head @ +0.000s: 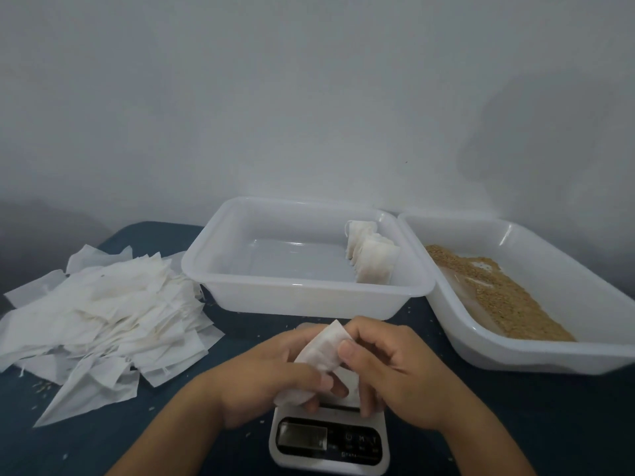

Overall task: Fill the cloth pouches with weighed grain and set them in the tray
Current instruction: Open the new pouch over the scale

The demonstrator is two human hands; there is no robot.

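Both hands hold one white cloth pouch [323, 348] above the small white scale [330, 441] near the table's front edge. My left hand [271, 372] grips the pouch's lower end, and my right hand [388, 369] pinches its upper part with thumb and fingers. The scale's platform is mostly hidden under my hands. Behind them stands a white tray [302, 286] with filled pouches [371, 257] leaning upright against its right wall. At the right, a second white tray [584, 269] tilts and holds brown grain [505, 293].
A loose heap of flat empty pouches [106, 317] covers the left of the dark blue table [549, 424]. A few spilled grains lie scattered on the cloth. A pale wall rises right behind the trays.
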